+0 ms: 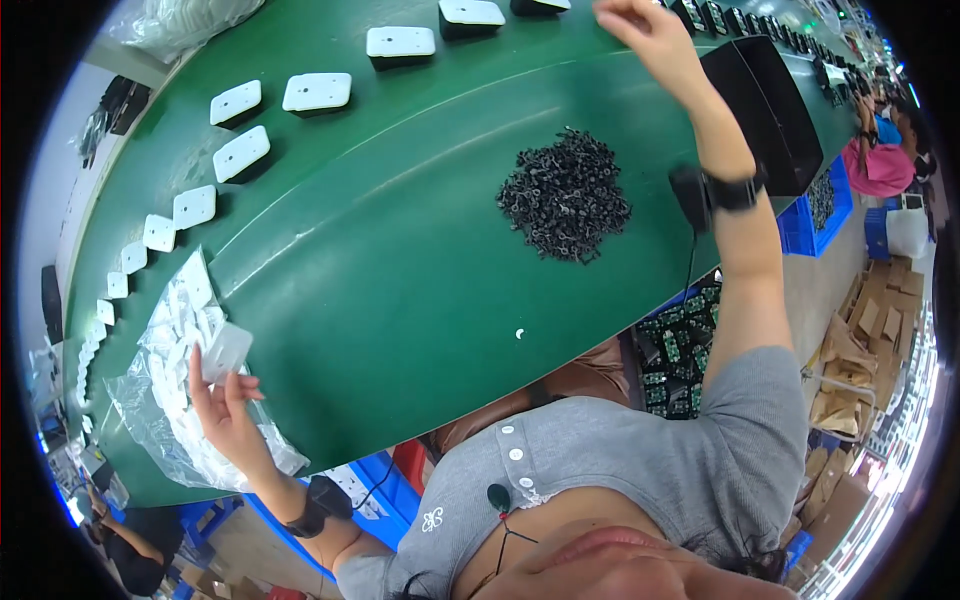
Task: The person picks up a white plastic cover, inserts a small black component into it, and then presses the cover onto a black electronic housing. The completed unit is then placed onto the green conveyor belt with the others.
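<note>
My left hand (226, 410) holds a translucent white plastic cover (228, 351) between thumb and fingers. Below it lies a clear plastic bag (150, 415) with many white plastic pieces (185, 335) in and around it. My right hand (650, 38) is reached out at the far right, its fingers bent inward at the top edge of the view. Whatever is between those fingertips cannot be made out. Nearest to it stands a black box-shaped unit with a white top (540, 6). More such units (400, 43) form a curved row along the far side.
A heap of small black parts (566, 195) lies mid-table on the green surface (400, 280). A large black case (765, 115) stands by my right forearm. Green circuit boards (675, 350) fill a container below the near edge. A blue bin (825, 215) sits beyond the table's right edge.
</note>
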Demonstrator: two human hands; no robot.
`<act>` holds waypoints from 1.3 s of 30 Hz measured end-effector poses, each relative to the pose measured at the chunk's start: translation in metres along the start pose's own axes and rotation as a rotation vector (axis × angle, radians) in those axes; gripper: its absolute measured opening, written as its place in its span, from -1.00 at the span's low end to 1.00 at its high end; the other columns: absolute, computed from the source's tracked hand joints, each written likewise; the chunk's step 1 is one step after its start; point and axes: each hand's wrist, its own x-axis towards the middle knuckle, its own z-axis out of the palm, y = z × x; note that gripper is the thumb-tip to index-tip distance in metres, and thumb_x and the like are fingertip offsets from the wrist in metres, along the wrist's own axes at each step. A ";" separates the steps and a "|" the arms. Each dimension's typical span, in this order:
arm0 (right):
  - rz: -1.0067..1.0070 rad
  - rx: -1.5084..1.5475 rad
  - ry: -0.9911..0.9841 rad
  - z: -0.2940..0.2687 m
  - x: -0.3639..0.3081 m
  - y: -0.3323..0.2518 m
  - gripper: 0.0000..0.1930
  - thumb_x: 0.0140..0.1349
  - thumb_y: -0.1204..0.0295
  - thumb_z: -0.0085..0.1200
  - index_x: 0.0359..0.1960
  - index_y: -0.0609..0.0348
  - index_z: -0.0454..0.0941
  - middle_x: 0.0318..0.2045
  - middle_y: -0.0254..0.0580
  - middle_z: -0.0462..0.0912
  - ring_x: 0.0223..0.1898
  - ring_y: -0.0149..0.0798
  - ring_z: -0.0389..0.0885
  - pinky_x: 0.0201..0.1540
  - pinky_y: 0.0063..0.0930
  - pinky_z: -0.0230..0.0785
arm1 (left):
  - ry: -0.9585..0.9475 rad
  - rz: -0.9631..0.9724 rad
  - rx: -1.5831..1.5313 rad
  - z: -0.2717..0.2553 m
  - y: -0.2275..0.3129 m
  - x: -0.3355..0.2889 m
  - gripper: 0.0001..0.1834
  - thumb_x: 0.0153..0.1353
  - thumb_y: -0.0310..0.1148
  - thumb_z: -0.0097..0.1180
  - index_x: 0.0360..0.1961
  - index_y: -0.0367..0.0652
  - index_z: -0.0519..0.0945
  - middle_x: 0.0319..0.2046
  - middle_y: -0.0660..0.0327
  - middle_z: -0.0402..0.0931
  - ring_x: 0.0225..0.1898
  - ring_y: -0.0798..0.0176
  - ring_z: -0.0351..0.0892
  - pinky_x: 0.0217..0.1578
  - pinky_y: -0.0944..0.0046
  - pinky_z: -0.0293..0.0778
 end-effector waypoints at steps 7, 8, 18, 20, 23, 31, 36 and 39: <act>0.130 0.006 -0.039 -0.009 -0.164 -0.013 -0.90 0.19 0.50 0.11 -0.29 0.25 0.56 -0.33 -0.38 0.55 -0.33 -0.54 0.45 -0.23 -0.67 0.30 | -0.220 -0.017 -0.261 0.065 0.031 0.001 -0.62 0.34 -0.57 -0.16 0.19 -0.32 0.35 -0.37 0.17 0.47 -0.49 0.41 0.53 -0.54 0.48 0.42; 0.134 -0.046 -0.044 -0.005 -0.178 -0.014 -0.91 0.17 0.51 0.12 -0.31 0.25 0.57 -0.33 -0.37 0.54 -0.35 -0.52 0.44 -0.25 -0.67 0.28 | -0.223 -0.012 -0.260 0.075 0.034 0.001 -0.62 0.34 -0.57 -0.16 0.19 -0.32 0.35 -0.37 0.17 0.47 -0.49 0.41 0.53 -0.54 0.48 0.42; -0.088 -0.219 0.107 0.017 -0.206 -0.004 -0.92 0.09 0.58 0.15 -0.36 0.24 0.59 -0.37 -0.32 0.44 -0.39 -0.42 0.41 -0.34 -0.59 0.29 | -0.490 0.087 -0.308 0.144 0.065 -0.016 -0.68 0.34 -0.55 -0.11 0.09 -0.25 0.47 -0.42 0.20 0.48 -0.56 0.46 0.48 -0.60 0.50 0.36; -0.149 -0.258 0.111 0.018 -0.207 0.002 -0.94 0.08 0.58 0.15 -0.39 0.27 0.56 -0.39 -0.31 0.43 -0.40 -0.41 0.42 -0.34 -0.59 0.29 | -0.487 0.079 -0.349 0.153 0.068 -0.020 -0.70 0.32 -0.58 -0.09 0.06 -0.26 0.48 -0.37 0.20 0.47 -0.58 0.45 0.49 -0.63 0.51 0.36; -0.175 -0.294 0.120 0.025 -0.205 -0.002 -0.94 0.16 0.57 0.12 -0.38 0.27 0.49 -0.40 -0.36 0.44 -0.39 -0.48 0.40 -0.33 -0.64 0.27 | -0.491 0.007 -0.464 0.157 0.066 -0.027 -0.73 0.31 -0.60 -0.09 0.01 -0.28 0.49 -0.31 0.18 0.45 -0.58 0.44 0.51 -0.64 0.50 0.37; 0.075 0.533 -0.189 0.094 -0.204 -0.104 -0.90 0.29 0.46 0.07 -0.28 0.21 0.46 -0.40 -0.47 0.42 -0.38 -0.61 0.35 -0.31 -0.74 0.22 | -0.459 0.159 -0.537 0.157 0.064 -0.030 -0.83 0.23 -0.63 0.02 -0.17 -0.29 0.57 -0.32 0.18 0.46 -0.54 0.43 0.52 -0.62 0.50 0.39; -0.096 0.330 -0.419 0.124 -0.180 -0.130 -0.88 0.24 0.46 0.12 -0.34 0.27 0.48 -0.42 -0.39 0.45 -0.37 -0.53 0.40 -0.27 -0.64 0.30 | -0.324 0.390 -0.382 0.148 0.055 -0.025 -0.78 0.17 -0.65 0.08 -0.15 -0.27 0.58 -0.34 0.19 0.46 -0.55 0.42 0.52 -0.61 0.49 0.41; -0.081 0.312 -0.490 0.136 -0.169 -0.139 -0.88 0.23 0.47 0.12 -0.35 0.27 0.48 -0.42 -0.38 0.47 -0.37 -0.54 0.41 -0.27 -0.64 0.31 | -0.213 0.525 -0.277 0.143 0.055 -0.021 -0.74 0.12 -0.68 0.10 -0.16 -0.22 0.59 -0.39 0.17 0.45 -0.56 0.36 0.53 -0.58 0.43 0.46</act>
